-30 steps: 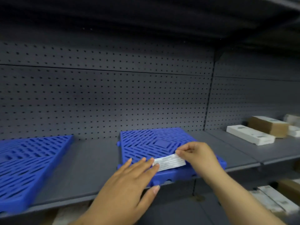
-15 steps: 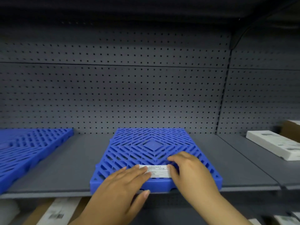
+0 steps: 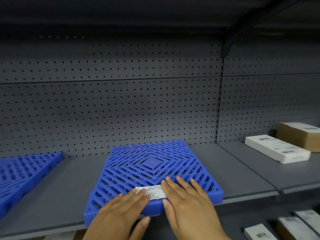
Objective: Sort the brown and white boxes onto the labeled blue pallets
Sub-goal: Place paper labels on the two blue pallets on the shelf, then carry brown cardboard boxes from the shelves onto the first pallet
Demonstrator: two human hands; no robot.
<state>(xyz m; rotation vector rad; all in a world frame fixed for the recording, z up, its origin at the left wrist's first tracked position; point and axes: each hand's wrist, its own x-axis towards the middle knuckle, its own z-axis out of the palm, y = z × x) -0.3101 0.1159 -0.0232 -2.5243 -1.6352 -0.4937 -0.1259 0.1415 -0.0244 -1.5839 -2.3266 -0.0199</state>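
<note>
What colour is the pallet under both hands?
Blue, with a slatted diamond pattern: the pallet, clearest in the head view.

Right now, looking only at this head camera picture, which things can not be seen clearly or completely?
- White paper label on the middle blue plastic pallet: print too small to read; the left hand and right hand cover its ends.
- Second blue plastic pallet: cut off by the left edge.
- Brown cardboard box: cut by the right edge, behind the flat white box.
- Boxes on the lower shelf: dark, cut by the bottom edge.

Glossy plastic pallet [image 3: 152,170], paper label [image 3: 154,192] (matt), perforated metal backboard [image 3: 110,110]
</note>
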